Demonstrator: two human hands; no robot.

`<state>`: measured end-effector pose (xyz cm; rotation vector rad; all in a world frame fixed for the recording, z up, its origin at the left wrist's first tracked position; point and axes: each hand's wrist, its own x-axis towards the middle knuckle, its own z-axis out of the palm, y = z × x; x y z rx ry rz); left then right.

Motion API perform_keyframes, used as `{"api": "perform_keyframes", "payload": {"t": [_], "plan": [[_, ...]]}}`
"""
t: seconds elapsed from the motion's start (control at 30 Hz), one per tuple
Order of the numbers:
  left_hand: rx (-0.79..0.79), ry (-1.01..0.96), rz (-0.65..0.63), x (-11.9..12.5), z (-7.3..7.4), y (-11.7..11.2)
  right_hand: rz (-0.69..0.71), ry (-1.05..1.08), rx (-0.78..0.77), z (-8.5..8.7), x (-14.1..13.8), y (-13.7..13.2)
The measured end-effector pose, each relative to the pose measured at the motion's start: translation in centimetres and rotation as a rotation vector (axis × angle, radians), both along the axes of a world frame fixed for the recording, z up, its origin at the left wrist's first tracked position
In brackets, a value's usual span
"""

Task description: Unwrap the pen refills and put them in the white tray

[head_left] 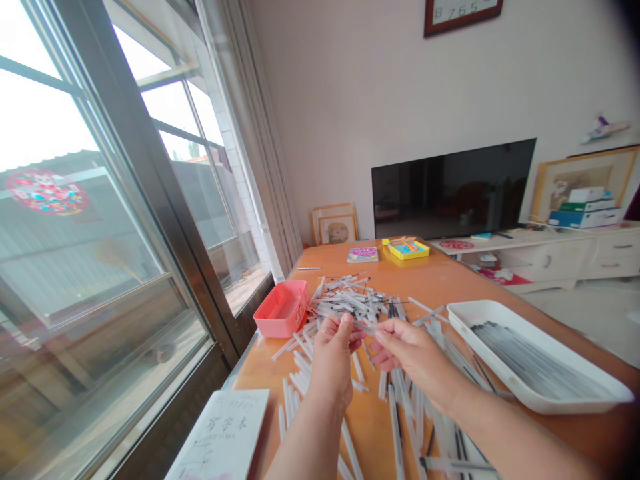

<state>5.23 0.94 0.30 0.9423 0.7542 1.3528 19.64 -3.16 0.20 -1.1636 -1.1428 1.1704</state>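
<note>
My left hand (pixel 334 343) pinches one end of a thin translucent pen tube (pixel 365 327). The fingers of my right hand (pixel 403 343) are closed on its other end, so it lies level between both hands above the table. Beyond them is a heap of frosted pen tubes (pixel 350 298) mixed with dark thin pieces. More tubes and black sticks, which look like pen refills, are scattered under and around my forearms. To the right, a white tray (pixel 540 402) holds many slim dark-cored refills (pixel 530 357) laid side by side.
A pink-red plastic box (pixel 277 325) stands left of the heap. At the near left lies a white writing booklet (pixel 225 427). On the far part of the wooden table (pixel 327 260) are a colourful booklet (pixel 363 254) and a yellow box (pixel 409 249). Glass doors border the left side.
</note>
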Motion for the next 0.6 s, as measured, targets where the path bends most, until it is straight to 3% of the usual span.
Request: {"api": "perform_keyframes", "payload": {"t": [0.13, 0.3, 0.47, 0.6], "plan": [[-0.026, 0.040, 0.001, 0.0, -0.1, 0.1, -0.062, -0.141, 0.035, 0.3, 0.9, 0.3], [-0.057, 0.096, -0.068, 0.6, -0.1, -0.4, -0.145, -0.423, 0.228, 0.4, 1.7, 0.9], [-0.018, 0.174, -0.169, 1.0, 0.2, -0.8, -0.133, -0.617, 0.266, 0.1, 1.8, 0.9], [0.023, 0.229, -0.241, 0.9, 0.5, -1.0, -0.153, -0.746, 0.264, 1.2, 2.4, 0.3]]}}
